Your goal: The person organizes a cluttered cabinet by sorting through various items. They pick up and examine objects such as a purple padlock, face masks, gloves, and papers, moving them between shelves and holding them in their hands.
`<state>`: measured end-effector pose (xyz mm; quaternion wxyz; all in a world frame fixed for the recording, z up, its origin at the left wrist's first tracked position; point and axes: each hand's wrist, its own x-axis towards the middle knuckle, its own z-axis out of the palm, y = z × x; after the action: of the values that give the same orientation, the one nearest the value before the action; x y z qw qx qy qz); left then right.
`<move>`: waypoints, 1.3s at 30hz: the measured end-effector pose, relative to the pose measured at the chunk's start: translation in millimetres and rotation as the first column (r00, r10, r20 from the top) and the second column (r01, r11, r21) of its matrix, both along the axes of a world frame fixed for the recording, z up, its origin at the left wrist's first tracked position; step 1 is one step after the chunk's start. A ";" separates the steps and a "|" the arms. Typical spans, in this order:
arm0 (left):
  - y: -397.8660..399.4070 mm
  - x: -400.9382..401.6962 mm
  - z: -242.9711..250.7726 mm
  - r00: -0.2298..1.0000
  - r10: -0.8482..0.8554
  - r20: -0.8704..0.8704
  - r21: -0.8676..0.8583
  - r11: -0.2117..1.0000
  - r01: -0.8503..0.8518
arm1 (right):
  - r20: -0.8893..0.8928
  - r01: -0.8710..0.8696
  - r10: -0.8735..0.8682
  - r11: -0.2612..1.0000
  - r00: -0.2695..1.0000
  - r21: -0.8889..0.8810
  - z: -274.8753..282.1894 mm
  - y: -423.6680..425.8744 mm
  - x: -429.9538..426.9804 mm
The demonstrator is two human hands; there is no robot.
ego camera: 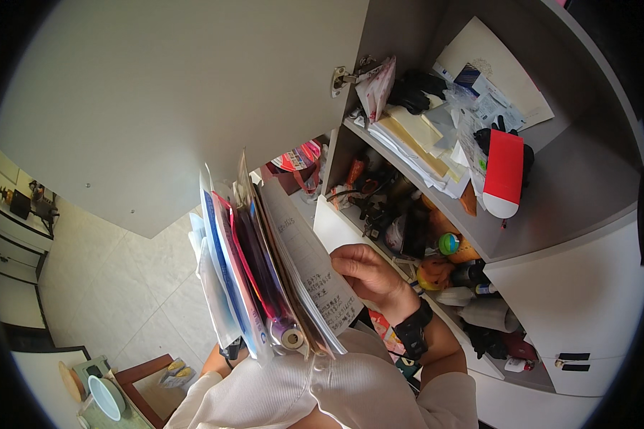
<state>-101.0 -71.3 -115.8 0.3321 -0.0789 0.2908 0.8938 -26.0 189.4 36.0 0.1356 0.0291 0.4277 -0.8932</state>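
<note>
In front of my chest stands a thick bundle of papers and plastic folders point(220, 268), its edges turned up towards me. A sheet with handwriting point(306, 246) faces right on its outer side. My right hand point(367, 273), with a black strap on the wrist, pinches this sheet's right edge between thumb and fingers. Among the folders run a pink-red edge point(241, 252) and a dark purple one. Near the bundle's bottom sits a round purple-and-white object point(291, 339). My left forearm point(214, 360) goes behind the bundle, which hides the left hand and its grip.
A large cabinet door point(193, 96) stands open at upper left. On the upper shelf point(569, 177) lie papers, black gloves point(416, 91) and a red envelope point(502, 166). The lower compartment is crowded with a green-blue ball point(448, 244) and other items. A light-blue bowl point(106, 398) stands at lower left.
</note>
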 end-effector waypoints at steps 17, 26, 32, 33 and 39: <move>21.6 -5.9 12.0 0.992 -0.072 -0.102 -0.002 0.997 0.072 | -0.129 0.081 -0.017 0.858 0.992 0.508 10.8 15.1 -0.9; 39.9 -4.0 37.3 0.975 -0.180 -0.127 0.040 0.982 0.186 | -0.248 0.256 -0.111 0.673 0.962 0.693 7.1 1.1 -2.4; 44.3 -3.5 55.3 0.951 -0.215 -0.224 -0.067 0.976 0.205 | -0.206 0.278 -0.193 0.773 0.959 0.570 -21.7 0.1 8.5; 45.5 -3.6 57.4 0.948 -0.220 -0.232 -0.061 0.975 0.212 | -0.178 0.267 -0.203 0.819 0.963 0.507 -21.8 0.1 10.2; 38.0 -8.5 62.4 0.877 -0.325 -0.352 -0.270 0.933 0.237 | -0.127 0.243 -0.208 0.858 0.970 0.452 -43.7 0.2 16.5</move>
<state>-109.6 -33.3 -53.4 0.3835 0.1086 0.4562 0.7956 -9.5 189.7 -7.7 0.0032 0.0779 0.6270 -0.7751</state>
